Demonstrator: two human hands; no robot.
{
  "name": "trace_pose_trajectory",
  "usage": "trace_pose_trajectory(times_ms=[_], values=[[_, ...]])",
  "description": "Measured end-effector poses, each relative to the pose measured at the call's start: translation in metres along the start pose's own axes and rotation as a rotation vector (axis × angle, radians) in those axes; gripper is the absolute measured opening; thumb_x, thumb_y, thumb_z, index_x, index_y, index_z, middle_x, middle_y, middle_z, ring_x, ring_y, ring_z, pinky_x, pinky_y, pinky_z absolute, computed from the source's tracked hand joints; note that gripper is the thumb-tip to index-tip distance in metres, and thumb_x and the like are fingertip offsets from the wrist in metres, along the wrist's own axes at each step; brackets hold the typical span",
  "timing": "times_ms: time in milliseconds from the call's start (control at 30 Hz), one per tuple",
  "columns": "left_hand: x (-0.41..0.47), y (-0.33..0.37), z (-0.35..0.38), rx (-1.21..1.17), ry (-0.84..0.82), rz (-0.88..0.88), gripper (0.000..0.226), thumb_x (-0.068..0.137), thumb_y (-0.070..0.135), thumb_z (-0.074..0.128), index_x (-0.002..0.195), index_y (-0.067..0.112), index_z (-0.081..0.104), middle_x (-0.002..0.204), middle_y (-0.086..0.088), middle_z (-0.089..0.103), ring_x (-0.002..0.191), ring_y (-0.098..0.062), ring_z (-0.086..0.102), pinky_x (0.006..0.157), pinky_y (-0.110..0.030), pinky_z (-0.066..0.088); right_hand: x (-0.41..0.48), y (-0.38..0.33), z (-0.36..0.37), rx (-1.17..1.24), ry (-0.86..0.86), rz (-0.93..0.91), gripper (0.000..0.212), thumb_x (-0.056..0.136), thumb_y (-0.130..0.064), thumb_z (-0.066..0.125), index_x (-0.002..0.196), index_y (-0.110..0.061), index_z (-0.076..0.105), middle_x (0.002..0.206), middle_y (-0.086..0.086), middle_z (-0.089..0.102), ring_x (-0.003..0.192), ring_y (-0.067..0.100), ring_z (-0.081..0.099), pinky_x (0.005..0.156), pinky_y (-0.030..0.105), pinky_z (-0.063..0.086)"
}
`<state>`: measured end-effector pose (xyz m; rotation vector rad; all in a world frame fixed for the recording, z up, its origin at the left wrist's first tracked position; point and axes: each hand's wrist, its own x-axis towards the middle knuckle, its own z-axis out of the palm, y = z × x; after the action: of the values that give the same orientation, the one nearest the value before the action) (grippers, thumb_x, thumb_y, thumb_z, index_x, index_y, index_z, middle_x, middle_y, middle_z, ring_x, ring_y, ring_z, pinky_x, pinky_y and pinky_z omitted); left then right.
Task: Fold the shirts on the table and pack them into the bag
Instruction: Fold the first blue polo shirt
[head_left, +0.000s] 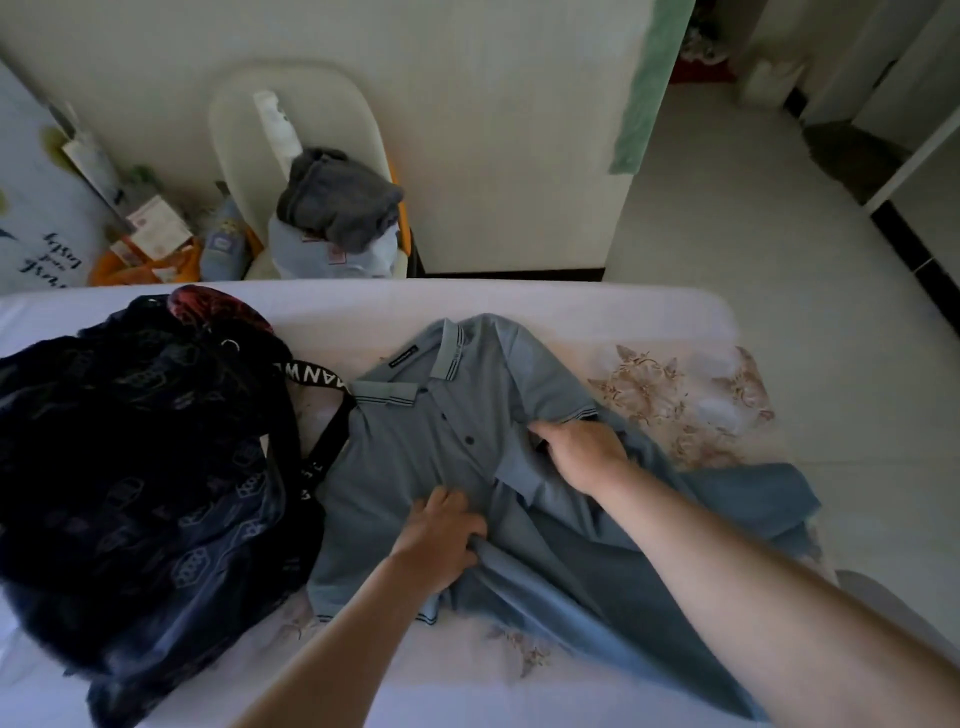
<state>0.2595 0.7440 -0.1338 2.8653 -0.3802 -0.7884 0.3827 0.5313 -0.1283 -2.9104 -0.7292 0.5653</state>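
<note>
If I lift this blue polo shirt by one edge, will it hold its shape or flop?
Probably flops: the blue polo shirt bunches into folds where the left hand grips it. Likely light, since the thin cloth lies flat on the table. Its spread-out right part would probably trail behind.

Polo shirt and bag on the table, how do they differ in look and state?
The polo shirt is pale blue and plain; the bag is dark navy with a printed pattern. The polo shirt lies spread flat, gripped by the left hand and right hand; the bag sits heaped, no hand on it. Both rest on the table, side by side.
</note>
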Motion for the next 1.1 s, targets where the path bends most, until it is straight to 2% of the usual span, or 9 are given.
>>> trace_pose_trajectory(times_ms=[133,233,333,400,500,633,800,1000,1100], values=[[-0.001,-0.014,-0.006,-0.035,-0.017,0.010,0.019,0.096,0.027,0.053,0.114,0.028,0.061,0.120,0.002,0.052,0.118,-0.023,0.045,0.101,-0.035,0.035,0.019,0.014,-0.025,-0.034,0.335,0.175,0.022,0.096,-0.004,0.038,0.096,-0.011,0.059,0.079,0.009,0.067,0.066,0.027,0.063,0.055,0.035,0.048],[-0.003,-0.034,-0.018,-0.147,0.154,-0.076,0.020,0.093,0.018,0.054,0.106,0.032,0.061,0.112,0.006,0.054,0.110,-0.021,0.052,0.091,-0.031,0.039,0.023,0.047,-0.048,0.095,0.502,0.400,0.037,0.096,-0.006,0.039,0.130,-0.009,0.053,0.111,0.022,0.065,0.084,0.033,0.063,0.070,0.037,0.047],[-0.006,-0.045,-0.025,-0.171,0.382,-0.151,0.033,0.087,0.021,0.062,0.118,0.031,0.057,0.117,0.006,0.049,0.114,-0.020,0.045,0.096,-0.034,0.040,0.004,0.048,-0.044,0.080,0.197,0.529,0.086,0.092,-0.008,0.051,0.157,-0.032,-0.001,0.160,0.025,0.009,0.141,0.046,0.025,0.114,0.053,0.028],[-0.010,-0.040,-0.023,-0.217,0.487,-0.147,0.037,0.080,0.025,0.069,0.115,0.027,0.056,0.114,0.004,0.048,0.110,-0.022,0.047,0.093,-0.037,0.045,-0.020,0.027,-0.018,0.041,0.223,0.412,0.079,0.091,-0.017,0.056,0.157,-0.028,0.013,0.162,0.022,0.005,0.147,0.044,0.013,0.119,0.054,0.017],[-0.023,-0.027,-0.009,-0.185,0.449,-0.123,0.036,0.074,0.045,0.069,0.101,0.029,0.052,0.106,0.007,0.043,0.106,-0.020,0.047,0.089,-0.034,0.042,-0.070,-0.024,0.023,0.095,0.378,0.073,0.048,0.086,-0.039,0.062,0.129,-0.020,0.056,0.139,0.012,0.043,0.122,0.034,0.049,0.101,0.046,0.041],[-0.049,-0.030,0.020,-0.147,0.229,-0.217,0.065,0.066,0.059,0.071,0.119,0.034,0.044,0.121,0.004,0.032,0.115,-0.022,0.034,0.091,-0.041,0.045,-0.116,-0.076,0.063,0.051,0.182,-0.101,0.058,0.071,-0.066,0.057,0.112,-0.026,0.054,0.107,-0.001,0.048,0.094,0.021,0.051,0.082,0.036,0.047],[-0.080,-0.047,0.020,-0.409,0.188,-0.175,0.054,0.078,-0.006,0.047,0.122,0.025,0.043,0.100,-0.005,0.051,0.093,-0.027,0.058,0.079,-0.031,0.047,-0.127,-0.063,0.067,-0.053,0.147,0.099,0.033,0.061,0.001,0.074,0.088,-0.015,0.065,0.083,0.002,0.062,0.074,0.025,0.067,0.057,0.034,0.053],[-0.078,-0.076,-0.041,0.219,0.564,0.080,0.039,0.051,-0.002,0.073,0.082,0.020,0.067,0.078,0.002,0.060,0.080,-0.028,0.058,0.069,-0.036,0.047,-0.136,-0.052,0.021,0.190,0.161,0.440,0.024,0.094,-0.013,0.045,0.071,-0.019,0.042,0.062,-0.005,0.046,0.062,0.021,0.052,0.049,0.032,0.031],[-0.081,-0.070,-0.080,0.422,0.439,-0.161,0.018,0.080,0.010,0.067,0.089,0.026,0.068,0.095,0.002,0.063,0.099,-0.027,0.054,0.089,-0.038,0.040,-0.136,-0.084,0.010,0.388,-0.073,0.457,0.026,0.089,-0.008,0.045,0.067,-0.017,0.037,0.065,-0.001,0.043,0.059,0.015,0.041,0.053,0.031,0.028]])
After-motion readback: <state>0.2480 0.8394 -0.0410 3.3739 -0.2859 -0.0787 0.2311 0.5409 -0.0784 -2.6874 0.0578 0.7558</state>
